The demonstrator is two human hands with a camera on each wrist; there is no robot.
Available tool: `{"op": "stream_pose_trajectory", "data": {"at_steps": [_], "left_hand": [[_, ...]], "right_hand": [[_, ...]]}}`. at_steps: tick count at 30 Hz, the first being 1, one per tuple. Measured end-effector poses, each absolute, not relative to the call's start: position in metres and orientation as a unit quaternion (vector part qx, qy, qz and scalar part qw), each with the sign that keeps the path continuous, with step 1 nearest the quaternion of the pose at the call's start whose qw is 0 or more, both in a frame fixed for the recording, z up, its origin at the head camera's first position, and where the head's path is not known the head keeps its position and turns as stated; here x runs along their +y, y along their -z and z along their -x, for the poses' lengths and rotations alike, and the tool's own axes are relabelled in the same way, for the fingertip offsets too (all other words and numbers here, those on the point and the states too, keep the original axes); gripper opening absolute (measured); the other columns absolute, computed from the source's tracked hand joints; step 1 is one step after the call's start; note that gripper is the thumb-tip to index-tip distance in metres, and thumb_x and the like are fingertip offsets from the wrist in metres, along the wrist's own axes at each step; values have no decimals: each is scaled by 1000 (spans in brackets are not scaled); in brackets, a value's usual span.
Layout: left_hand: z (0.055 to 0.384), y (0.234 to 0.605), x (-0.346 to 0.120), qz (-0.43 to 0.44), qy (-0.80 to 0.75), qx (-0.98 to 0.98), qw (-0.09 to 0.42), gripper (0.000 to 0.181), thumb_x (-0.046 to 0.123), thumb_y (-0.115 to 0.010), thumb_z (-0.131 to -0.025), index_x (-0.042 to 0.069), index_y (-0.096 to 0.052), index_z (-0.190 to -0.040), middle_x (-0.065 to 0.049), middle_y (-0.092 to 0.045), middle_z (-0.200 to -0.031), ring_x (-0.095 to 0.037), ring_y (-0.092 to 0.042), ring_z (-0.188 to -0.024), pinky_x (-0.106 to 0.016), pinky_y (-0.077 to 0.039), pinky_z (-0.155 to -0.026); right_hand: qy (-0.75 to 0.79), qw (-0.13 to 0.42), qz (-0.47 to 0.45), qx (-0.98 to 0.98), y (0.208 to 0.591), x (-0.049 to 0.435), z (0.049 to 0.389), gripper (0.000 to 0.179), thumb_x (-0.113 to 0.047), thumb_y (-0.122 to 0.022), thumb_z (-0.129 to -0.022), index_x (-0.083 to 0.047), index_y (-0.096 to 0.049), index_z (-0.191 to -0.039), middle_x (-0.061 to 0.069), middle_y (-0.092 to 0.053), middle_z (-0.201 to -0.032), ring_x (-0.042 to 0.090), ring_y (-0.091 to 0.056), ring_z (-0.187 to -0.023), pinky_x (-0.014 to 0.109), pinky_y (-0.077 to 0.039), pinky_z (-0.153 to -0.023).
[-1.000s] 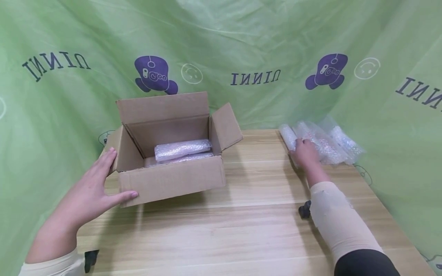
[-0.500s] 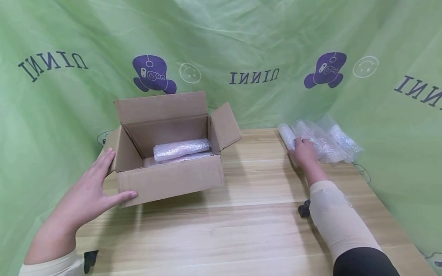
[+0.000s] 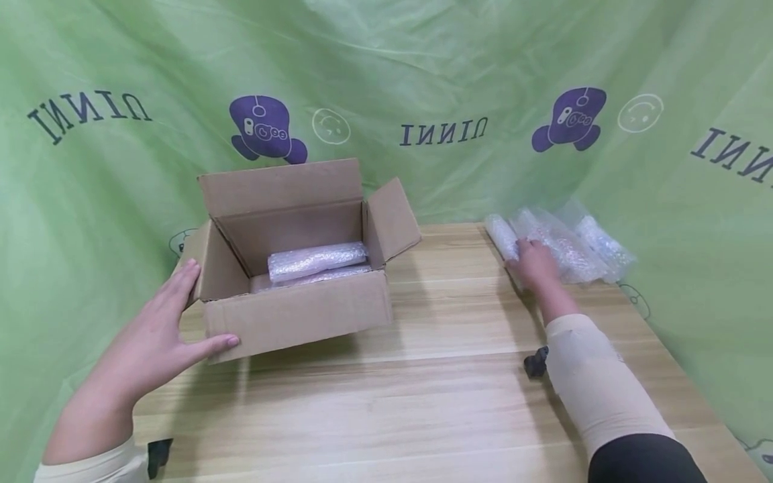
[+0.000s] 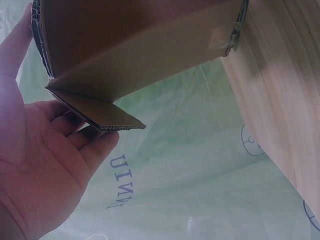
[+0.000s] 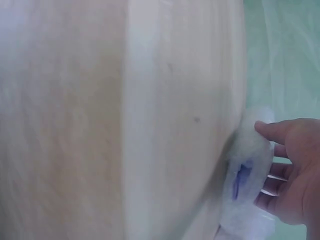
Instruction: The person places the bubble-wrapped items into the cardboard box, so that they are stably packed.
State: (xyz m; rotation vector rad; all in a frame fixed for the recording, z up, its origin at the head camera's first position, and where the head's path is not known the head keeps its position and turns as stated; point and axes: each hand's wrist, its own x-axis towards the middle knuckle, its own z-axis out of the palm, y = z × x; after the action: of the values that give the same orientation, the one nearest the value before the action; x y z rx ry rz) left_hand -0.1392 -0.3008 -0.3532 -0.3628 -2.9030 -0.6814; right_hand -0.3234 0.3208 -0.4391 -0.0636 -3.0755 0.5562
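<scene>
An open cardboard box (image 3: 302,318) stands on the left of the wooden table. My left hand (image 3: 147,342) holds its left front corner, fingers along the side flap and thumb on the front flap. In the left wrist view the fingers lie behind a flap (image 4: 102,111). Two bubble-wrapped bundles (image 3: 317,260) lie stacked inside the box. At the back right, my right hand (image 3: 539,268) grips a bubble-wrapped roll (image 3: 501,235) between thumb and fingers. The right wrist view shows a purple-blue mark through the roll's wrap (image 5: 242,180).
More bubble-wrapped bundles (image 3: 598,243) lie just right of the right hand, near the table's back right edge. Bare wooden tabletop (image 3: 386,416) stretches between box and bundles. A green printed curtain (image 3: 447,80) hangs close behind and at both sides.
Both hands stay where they were, the left on the box corner and the right on the bubble-wrapped roll. The head view has shifted very slightly.
</scene>
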Motion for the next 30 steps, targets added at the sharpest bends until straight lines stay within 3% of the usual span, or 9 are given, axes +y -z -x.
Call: {"op": "stream_pose_trajectory", "data": {"at_steps": [8, 19, 30], "left_hand": [[139, 352, -299, 120, 227, -964, 65, 121, 55, -79, -76, 22, 2, -159, 1, 5, -166, -38, -4, -151, -68, -11, -115], [137, 349, -298, 121, 230, -963, 66, 121, 55, -79, -76, 21, 1, -159, 1, 5, -166, -38, -4, -151, -69, -12, -114], [136, 349, -300, 118, 228, -964, 67, 121, 57, -78, -76, 21, 2, -159, 0, 4, -166, -39, -6, -151, -68, -12, -115]], "right_hand": [[-200, -4, 5, -980, 415, 325, 320, 67, -28, -59, -97, 5, -31, -149, 38, -26, -150, 59, -29, -133, 71, -25, -108], [-236, 37, -82, -968, 346, 295, 314, 63, -24, -58, -98, 5, -35, -148, 34, -40, -142, 51, -39, -129, 65, -30, -109], [-223, 91, -177, -954, 273, 252, 297, 58, -24, -58, -99, -10, -37, -151, 24, -43, -146, 45, -42, -131, 64, -32, -109]]}}
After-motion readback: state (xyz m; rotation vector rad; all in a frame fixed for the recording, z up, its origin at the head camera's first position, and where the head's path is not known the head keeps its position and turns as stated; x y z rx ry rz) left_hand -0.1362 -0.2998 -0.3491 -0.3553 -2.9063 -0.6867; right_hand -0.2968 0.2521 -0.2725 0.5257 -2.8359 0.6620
